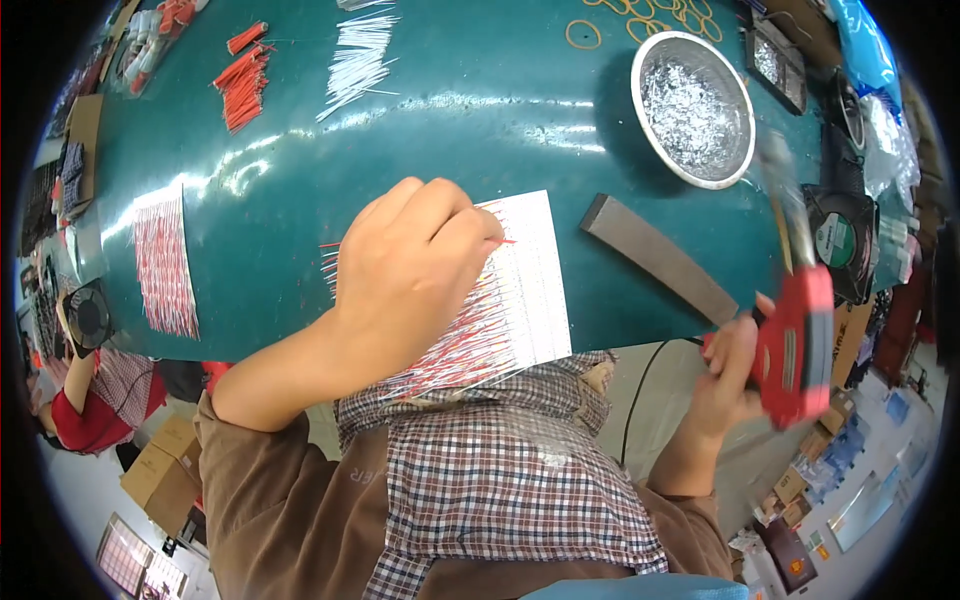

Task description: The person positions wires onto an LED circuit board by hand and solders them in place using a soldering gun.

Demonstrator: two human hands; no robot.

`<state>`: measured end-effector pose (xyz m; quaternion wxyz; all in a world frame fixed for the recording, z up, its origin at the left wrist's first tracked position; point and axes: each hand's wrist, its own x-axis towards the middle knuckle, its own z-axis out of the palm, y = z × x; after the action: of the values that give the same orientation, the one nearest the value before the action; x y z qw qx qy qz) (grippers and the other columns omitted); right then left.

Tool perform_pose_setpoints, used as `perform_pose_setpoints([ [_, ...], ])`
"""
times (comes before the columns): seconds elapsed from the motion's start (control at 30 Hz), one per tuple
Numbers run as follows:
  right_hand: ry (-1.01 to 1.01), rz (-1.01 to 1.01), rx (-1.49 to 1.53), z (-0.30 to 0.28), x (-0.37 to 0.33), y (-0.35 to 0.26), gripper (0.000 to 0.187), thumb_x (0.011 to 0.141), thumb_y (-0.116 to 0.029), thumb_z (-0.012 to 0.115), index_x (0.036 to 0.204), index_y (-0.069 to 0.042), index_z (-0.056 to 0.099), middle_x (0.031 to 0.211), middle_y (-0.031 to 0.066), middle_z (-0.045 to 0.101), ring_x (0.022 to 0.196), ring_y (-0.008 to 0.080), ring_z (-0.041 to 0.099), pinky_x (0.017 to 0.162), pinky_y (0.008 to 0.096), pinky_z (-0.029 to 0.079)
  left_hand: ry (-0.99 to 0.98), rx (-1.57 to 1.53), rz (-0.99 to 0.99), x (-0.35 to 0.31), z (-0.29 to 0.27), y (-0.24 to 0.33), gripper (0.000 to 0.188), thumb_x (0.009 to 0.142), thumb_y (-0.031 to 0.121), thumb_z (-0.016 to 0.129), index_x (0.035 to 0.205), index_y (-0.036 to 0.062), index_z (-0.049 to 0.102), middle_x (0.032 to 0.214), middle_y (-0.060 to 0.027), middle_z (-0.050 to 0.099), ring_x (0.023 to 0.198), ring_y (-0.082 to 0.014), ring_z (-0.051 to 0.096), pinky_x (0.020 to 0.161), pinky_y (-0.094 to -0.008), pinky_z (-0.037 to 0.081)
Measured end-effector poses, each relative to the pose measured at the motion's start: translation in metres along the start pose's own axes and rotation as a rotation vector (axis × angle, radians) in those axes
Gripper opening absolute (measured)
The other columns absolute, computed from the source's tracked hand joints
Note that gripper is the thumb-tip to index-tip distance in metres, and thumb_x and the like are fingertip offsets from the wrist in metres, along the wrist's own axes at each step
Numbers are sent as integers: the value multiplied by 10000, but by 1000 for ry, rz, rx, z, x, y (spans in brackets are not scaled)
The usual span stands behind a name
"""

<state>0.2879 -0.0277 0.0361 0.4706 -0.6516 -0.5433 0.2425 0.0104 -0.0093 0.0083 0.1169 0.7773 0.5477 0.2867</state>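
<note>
My left hand [415,265] is closed over a white card [540,280], its fingertips pinching a short red wire [507,241]. Rows of thin red and white wires [470,340] cover the card, and my hand hides part of them. My right hand [732,375] grips a red and black gun-shaped tool [797,345] by its lower part, off the table's front edge. The tool's long metal front end points away from me and is blurred by motion. Between the card and the tool lies a dark grey bar [660,258].
A bowl [640,118] of small silvery pieces and yellow rubber bands [584,35] are far right. Red wires [242,88] and white wires [358,60] lie far left. Another wired card [165,265] lies left. A fan [843,243] stands right; a person [100,395] sits left.
</note>
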Motion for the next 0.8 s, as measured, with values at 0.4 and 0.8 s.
perform_pose_setpoints([
  [0.4, -568, 79, 11, -41, -53, 10, 335, 905, -79, 581, 1207, 47, 509, 729, 51, 528, 532, 91, 425, 529, 239, 373, 17, 75, 127, -5, 0, -5, 278, 611, 14, 764, 869, 105, 714, 719, -3, 533, 627, -177, 520, 533, -320, 398],
  [0.8, -737, 255, 67, -32, -70, 9, 208, 920, -59, 574, 1104, 20, 517, 751, 73, 533, 539, 100, 432, 526, 251, 407, 19, 107, 152, -7, 3, -3, 241, 626, 19, 773, 851, 83, 718, 656, -5, 483, 545, -150, 491, 452, -288, 374],
])
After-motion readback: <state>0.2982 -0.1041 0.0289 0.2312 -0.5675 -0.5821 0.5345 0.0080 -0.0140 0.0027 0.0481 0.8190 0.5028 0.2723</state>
